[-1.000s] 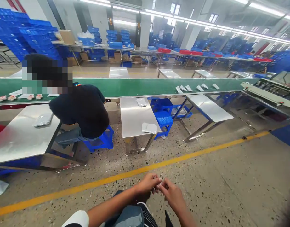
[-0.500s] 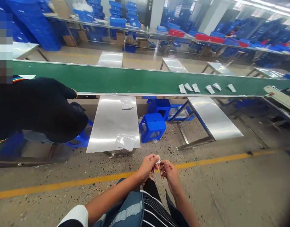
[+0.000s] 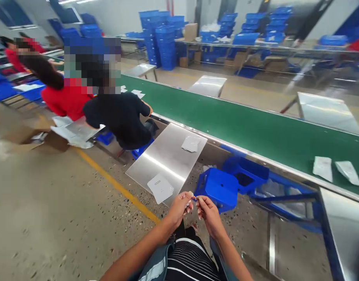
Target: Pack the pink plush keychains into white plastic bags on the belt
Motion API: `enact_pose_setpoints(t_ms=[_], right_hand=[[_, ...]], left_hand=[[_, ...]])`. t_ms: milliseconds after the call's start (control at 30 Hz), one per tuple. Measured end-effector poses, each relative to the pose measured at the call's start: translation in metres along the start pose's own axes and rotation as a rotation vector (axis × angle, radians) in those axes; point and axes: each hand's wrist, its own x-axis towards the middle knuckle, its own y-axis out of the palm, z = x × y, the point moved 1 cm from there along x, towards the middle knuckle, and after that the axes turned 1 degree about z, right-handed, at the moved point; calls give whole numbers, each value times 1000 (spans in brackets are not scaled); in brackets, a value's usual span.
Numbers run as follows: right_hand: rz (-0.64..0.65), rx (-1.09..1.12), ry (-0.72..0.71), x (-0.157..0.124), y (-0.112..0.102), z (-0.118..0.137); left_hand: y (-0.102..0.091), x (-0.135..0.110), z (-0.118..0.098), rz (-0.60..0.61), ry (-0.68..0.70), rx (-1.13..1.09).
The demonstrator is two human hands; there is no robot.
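My left hand (image 3: 180, 206) is closed around a small white object (image 3: 191, 194), too small to name, in front of my body. Close beside it, my right hand (image 3: 207, 210) has its thumb and forefinger pinched together. Whatever lies between those fingertips I cannot make out. Both hands are above the floor, near the lower corner of a metal table (image 3: 164, 156). Flat white packets (image 3: 160, 188) lie on that corner, slightly over the edge, and clear-looking packets (image 3: 191, 144) lie at the table's far end.
A green conveyor belt (image 3: 226, 117) runs behind the table, carrying white packets (image 3: 322, 168). Blue stools (image 3: 218, 187) stand right of the table. A person in black (image 3: 117, 117) sits at left, beside a person in red (image 3: 64, 97). An open cardboard box (image 3: 36, 136) sits on the floor.
The view has swung left, bringing the seated people and cardboard box into sight. My hands stay together, with the white object still in the left.
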Motion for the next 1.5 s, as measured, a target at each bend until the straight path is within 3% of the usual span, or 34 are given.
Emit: enact_pose_setpoints(t_ms=[200, 300, 367, 567, 767, 933, 1200, 1367, 1500], right_hand=[[256, -351, 38, 65, 9, 14], [308, -550, -147, 95, 17, 16], [323, -571, -211, 116, 24, 18], [197, -358, 74, 190, 36, 32], [345, -363, 288, 251, 61, 40], [503, -445, 403, 275, 99, 23], [703, -655, 409, 293, 140, 6], [886, -768, 383, 306, 159, 4], [994, -779, 469, 324, 170, -5]], left_hand=[[-11, 24, 0, -190, 33, -52], [-23, 44, -3, -240, 35, -88], [-29, 61, -9, -256, 40, -118], [-52, 115, -41, -310, 107, -232], [-93, 143, -65, -263, 181, -445], [-117, 156, -66, -272, 235, -560], [-145, 162, -65, -414, 270, -570], [-150, 167, -67, -533, 254, -580], [-147, 176, -66, -670, 274, -668]])
